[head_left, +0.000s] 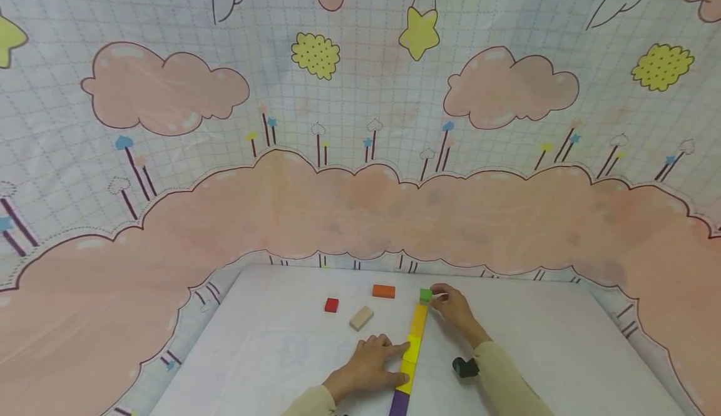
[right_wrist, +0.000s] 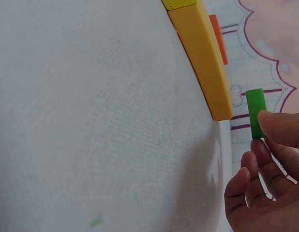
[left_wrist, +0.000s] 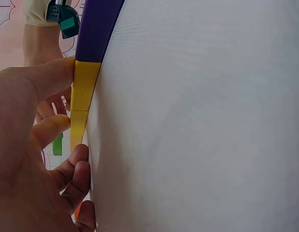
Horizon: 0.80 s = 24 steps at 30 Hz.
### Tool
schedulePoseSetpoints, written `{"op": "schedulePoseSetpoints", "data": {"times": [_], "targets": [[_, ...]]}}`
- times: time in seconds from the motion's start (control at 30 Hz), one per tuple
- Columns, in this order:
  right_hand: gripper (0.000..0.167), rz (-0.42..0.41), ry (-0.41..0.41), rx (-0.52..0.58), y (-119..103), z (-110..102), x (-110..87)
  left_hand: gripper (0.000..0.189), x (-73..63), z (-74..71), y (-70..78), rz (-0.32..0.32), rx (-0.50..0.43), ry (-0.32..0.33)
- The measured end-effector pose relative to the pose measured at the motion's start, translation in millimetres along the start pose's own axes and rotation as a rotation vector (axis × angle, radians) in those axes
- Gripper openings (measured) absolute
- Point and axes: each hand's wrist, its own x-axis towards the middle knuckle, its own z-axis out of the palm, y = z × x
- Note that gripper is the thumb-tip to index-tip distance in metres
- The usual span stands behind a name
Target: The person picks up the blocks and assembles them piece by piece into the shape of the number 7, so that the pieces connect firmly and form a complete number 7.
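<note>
A line of blocks runs away from me in the head view: a purple block [head_left: 399, 403], a yellow block [head_left: 409, 371], another yellow block [head_left: 412, 348] and an orange-yellow block [head_left: 418, 322]. My left hand [head_left: 366, 365] reaches over from the left; its thumb and index finger are stretched out, their tips resting on the two yellow blocks. Beyond the far end, my right hand [head_left: 455, 311] pinches a green block [head_left: 425, 295] between thumb and fingers. In the right wrist view, the green block [right_wrist: 256, 113] is held off the table, apart from the orange-yellow block's [right_wrist: 202, 58] end.
Left of the line lie a red block [head_left: 332, 305], an orange block [head_left: 383, 291] and a pale wooden block [head_left: 362, 318]. A dark camera [head_left: 465, 367] sits at the right wrist. Behind the white table [head_left: 253, 328] hangs a cloud-patterned cloth [head_left: 360, 209].
</note>
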Motion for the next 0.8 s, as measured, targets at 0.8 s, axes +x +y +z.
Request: {"op": "schedulePoseSetpoints", "data": {"times": [0.8], "targets": [[0.031,0.013,-0.036,-0.033,9.6,9.4,6.1,0.06,-1.2,-1.6,1.0,-0.002,-0.012,-0.005]]}}
